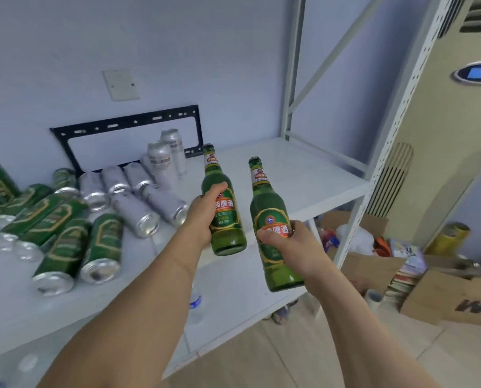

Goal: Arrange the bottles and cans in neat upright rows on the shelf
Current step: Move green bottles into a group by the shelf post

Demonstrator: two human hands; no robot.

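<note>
My left hand (202, 217) grips a green beer bottle (228, 233) around its label, held upright above the white shelf (303, 175). A second green beer bottle (270, 208) is in my right hand (286, 242), also upright and slightly tilted, near the shelf's front edge. Several green cans (65, 247) lie on their sides at the shelf's left. Several silver cans (138, 211) lie beside them, and two silver cans (163, 161) stand upright near the wall.
A white metal upright (396, 130) frames the shelf's right end. Cardboard boxes (440, 298) and clutter sit on the floor at the right, beside a tall air conditioner (457, 135). A black wall bracket (127, 124) hangs behind the cans.
</note>
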